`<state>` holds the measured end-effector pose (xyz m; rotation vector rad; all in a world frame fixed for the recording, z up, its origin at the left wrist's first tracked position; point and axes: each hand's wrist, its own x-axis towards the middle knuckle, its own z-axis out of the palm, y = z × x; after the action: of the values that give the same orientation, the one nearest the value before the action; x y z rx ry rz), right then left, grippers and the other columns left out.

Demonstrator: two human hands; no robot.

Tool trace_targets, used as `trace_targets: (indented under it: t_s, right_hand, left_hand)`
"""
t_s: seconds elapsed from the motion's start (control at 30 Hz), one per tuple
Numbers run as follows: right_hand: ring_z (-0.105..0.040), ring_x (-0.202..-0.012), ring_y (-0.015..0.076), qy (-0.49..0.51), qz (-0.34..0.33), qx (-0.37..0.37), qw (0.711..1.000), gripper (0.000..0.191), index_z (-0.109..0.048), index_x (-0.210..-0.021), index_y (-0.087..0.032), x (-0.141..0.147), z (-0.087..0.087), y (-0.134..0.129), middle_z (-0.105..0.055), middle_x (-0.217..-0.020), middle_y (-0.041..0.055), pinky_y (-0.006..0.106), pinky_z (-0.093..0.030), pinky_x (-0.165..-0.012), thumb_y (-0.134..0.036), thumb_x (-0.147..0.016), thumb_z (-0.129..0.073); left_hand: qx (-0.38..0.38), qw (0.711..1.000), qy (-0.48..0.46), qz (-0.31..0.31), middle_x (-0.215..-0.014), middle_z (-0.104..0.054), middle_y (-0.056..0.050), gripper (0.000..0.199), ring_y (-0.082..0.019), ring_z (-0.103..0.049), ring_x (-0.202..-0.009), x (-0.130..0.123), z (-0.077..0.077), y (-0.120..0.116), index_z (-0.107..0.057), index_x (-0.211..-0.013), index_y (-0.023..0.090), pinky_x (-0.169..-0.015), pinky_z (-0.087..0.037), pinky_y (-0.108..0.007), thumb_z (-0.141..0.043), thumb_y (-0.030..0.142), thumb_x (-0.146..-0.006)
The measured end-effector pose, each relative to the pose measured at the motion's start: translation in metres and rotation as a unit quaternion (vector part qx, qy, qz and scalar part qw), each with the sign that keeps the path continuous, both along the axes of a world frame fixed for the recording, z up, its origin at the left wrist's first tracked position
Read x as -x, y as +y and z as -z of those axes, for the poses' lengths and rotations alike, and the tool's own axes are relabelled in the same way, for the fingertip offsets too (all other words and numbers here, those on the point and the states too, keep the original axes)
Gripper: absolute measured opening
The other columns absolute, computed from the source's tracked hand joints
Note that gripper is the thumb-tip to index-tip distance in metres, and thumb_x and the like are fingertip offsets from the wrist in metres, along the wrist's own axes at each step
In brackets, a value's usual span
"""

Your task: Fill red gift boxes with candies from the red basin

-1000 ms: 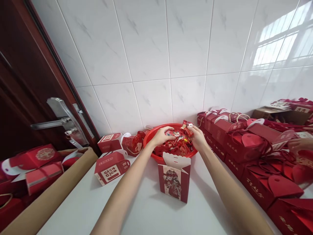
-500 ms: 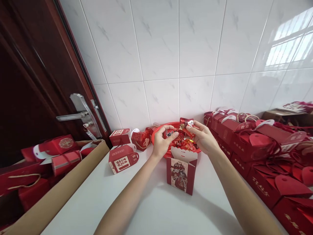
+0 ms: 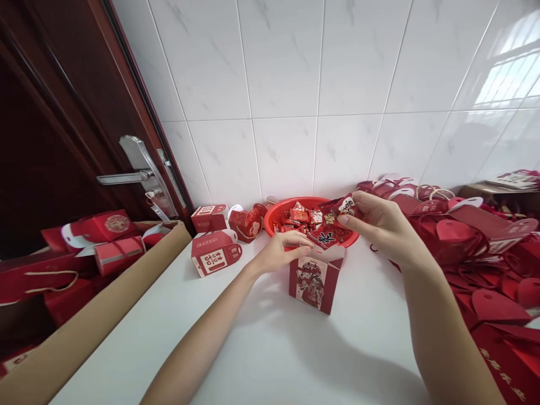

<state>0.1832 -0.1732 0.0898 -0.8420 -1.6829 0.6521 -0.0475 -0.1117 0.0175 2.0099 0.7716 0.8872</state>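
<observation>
An open red box point(image 3: 311, 282) with a figure printed on its front stands upright on the white table point(image 3: 253, 337). Behind it is a red basket point(image 3: 276, 211) of wrapped candies point(image 3: 298, 215). My right hand point(image 3: 377, 222) pinches red candy packets point(image 3: 331, 216) above the basket's right side, just over the box. My left hand point(image 3: 283, 252) is at the box's upper left edge, thumb and fingers drawn close together; whether anything is between them is hidden.
Several closed red boxes point(image 3: 214, 253) stand left of the basket. Stacked red boxes point(image 3: 455, 239) fill the right side. At the far left, a cardboard carton point(image 3: 105, 298) holds more boxes beside a dark door point(image 3: 54, 112) with a metal handle point(image 3: 124, 178).
My left hand has come down from the basket to the box's edge. The packets in my right hand now hang nearer the box. The camera view has shifted.
</observation>
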Motion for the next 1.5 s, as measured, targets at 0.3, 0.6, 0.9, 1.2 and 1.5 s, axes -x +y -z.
trace_targets:
  t_s: [0.3,0.6,0.9,1.2,1.5]
  right_hand:
    - [-0.049,-0.067,0.0139,-0.172,0.029,-0.031,0.984,0.013,-0.057,-0.081,-0.021,0.01,0.009,0.009,-0.056,-0.074,-0.001,0.025,-0.038,-0.059,-0.032,-0.088,-0.058]
    - [-0.045,-0.063,0.0123,-0.219,0.003,-0.011,0.976,0.012,-0.054,-0.077,-0.02,0.012,0.014,0.019,-0.054,-0.07,-0.0025,0.024,-0.035,-0.057,-0.029,-0.084,-0.058]
    - [-0.052,-0.064,0.0139,-0.237,-0.028,0.006,0.971,0.01,-0.064,-0.088,-0.021,0.01,0.016,0.017,-0.063,-0.077,-0.0002,0.024,-0.038,-0.056,-0.027,-0.086,-0.056]
    - [-0.042,-0.059,0.0114,-0.241,-0.02,-0.007,0.97,0.012,-0.059,-0.076,-0.021,0.011,0.019,0.019,-0.053,-0.067,-0.0032,0.025,-0.031,-0.054,-0.026,-0.086,-0.057]
    - [-0.055,-0.068,0.015,-0.248,-0.029,0.015,0.968,0.009,-0.069,-0.085,-0.021,0.015,0.025,0.026,-0.068,-0.08,0.0001,0.026,-0.038,-0.06,-0.023,-0.082,-0.06]
  left_hand:
    - [0.038,0.998,0.037,-0.019,-0.136,-0.065,-0.007,0.046,-0.028,-0.057,-0.129,-0.003,0.0,-0.003,-0.07,-0.121,0.021,-0.109,-0.045,-0.039,-0.076,0.031,-0.077]
    - [0.05,0.998,0.045,-0.003,-0.12,-0.072,-0.008,0.042,-0.027,-0.066,-0.111,-0.003,-0.006,-0.006,-0.071,-0.113,0.017,-0.1,-0.049,-0.037,-0.077,0.035,-0.075]
    - [0.07,0.996,0.049,0.0,-0.116,-0.073,-0.009,0.055,-0.028,-0.065,-0.111,-0.003,-0.008,-0.009,-0.067,-0.127,0.018,-0.096,-0.051,-0.037,-0.077,0.036,-0.076]
    - [0.048,0.997,0.055,-0.01,-0.123,-0.071,-0.007,0.053,-0.028,-0.064,-0.116,-0.001,-0.003,-0.003,-0.069,-0.123,0.021,-0.103,-0.047,-0.038,-0.08,0.037,-0.073]
    - [0.066,0.996,0.048,0.035,-0.079,-0.076,-0.003,0.057,-0.026,-0.071,-0.095,-0.004,-0.01,-0.009,-0.066,-0.129,0.017,-0.097,-0.05,-0.038,-0.076,0.043,-0.079]
